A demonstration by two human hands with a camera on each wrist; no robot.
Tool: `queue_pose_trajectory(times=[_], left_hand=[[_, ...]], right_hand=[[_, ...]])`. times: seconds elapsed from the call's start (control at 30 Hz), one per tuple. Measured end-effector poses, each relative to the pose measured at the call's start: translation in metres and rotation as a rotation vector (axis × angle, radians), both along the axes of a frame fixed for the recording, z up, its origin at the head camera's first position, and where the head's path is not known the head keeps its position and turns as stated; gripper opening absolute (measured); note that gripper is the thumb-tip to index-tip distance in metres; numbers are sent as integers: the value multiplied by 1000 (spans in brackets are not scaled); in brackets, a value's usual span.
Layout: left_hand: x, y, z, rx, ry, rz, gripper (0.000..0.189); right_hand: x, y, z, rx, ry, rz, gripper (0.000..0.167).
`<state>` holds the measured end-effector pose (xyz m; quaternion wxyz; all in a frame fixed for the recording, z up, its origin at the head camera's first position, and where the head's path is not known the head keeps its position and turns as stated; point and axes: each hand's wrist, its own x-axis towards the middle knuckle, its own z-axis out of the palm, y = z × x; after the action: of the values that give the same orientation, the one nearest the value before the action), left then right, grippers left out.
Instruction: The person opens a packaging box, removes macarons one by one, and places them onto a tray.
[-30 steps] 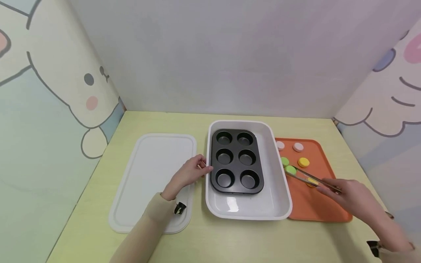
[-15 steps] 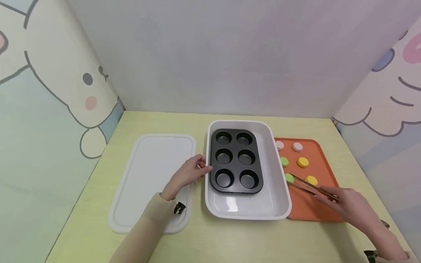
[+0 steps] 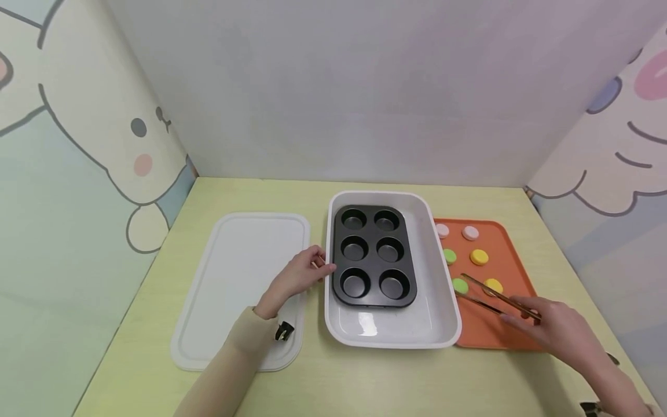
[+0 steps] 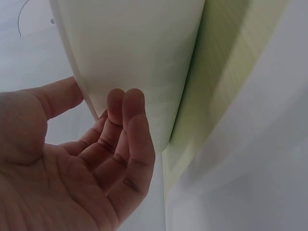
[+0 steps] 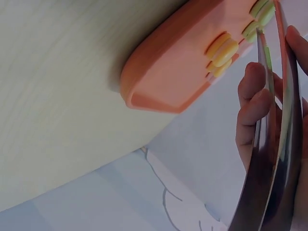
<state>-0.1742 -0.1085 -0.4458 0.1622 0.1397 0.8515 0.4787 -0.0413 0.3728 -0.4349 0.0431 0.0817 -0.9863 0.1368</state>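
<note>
My left hand (image 3: 302, 272) holds the left rim of a white plastic basin (image 3: 365, 330), thumb over the edge and fingers outside; the left wrist view shows the thumb on the basin's rim (image 4: 82, 96). Inside the basin lies a black muffin pan (image 3: 373, 255), its cups bare. Over an orange tray (image 3: 500, 330), my right hand (image 3: 557, 327) grips metal tongs (image 3: 502, 297). Their arms are spread, with the tips on either side of the nearer green macaron (image 3: 460, 286). In the right wrist view, the tongs (image 5: 284, 134) run up toward the green macarons (image 5: 262, 12).
Two yellow macarons (image 3: 479, 257), two pale pink ones (image 3: 471, 233) and another green macaron (image 3: 450, 256) lie on the orange tray. The basin's right wall overlaps the tray's left edge. A white tray (image 3: 245, 272) lies left of the basin, partly under my left forearm.
The tongs have come slightly toward me and their tips have spread wider. The nearer green macaron has shifted a little toward the tray's front. My left hand stays on the basin rim.
</note>
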Motion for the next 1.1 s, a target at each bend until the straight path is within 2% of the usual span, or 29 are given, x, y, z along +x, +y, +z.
queue_pose_trajectory(times=[0.27,0.43,0.63,0.8,0.93,1.1], left_hand=[[0,0,0,1,1,3,25],[0,1,-1,4,-6,3,25],[0,1,-1,10,-5,4,25],[0,0,-2,14,-3,3,26],[0,0,-2,25,-3,-3,26],[-1,0,-2,30,-5,-8,27]], right_hand=[[-1,0,0,-15,78,-17,46],[-2,1,-2,-20,92,-27,45],[-4,1,-1,-45,76,-30,43],[-10,0,2,-74,76,-35,35],[-15,2,5,-103,78,-71,31],[-21,9,10,-120,72,-128,37]])
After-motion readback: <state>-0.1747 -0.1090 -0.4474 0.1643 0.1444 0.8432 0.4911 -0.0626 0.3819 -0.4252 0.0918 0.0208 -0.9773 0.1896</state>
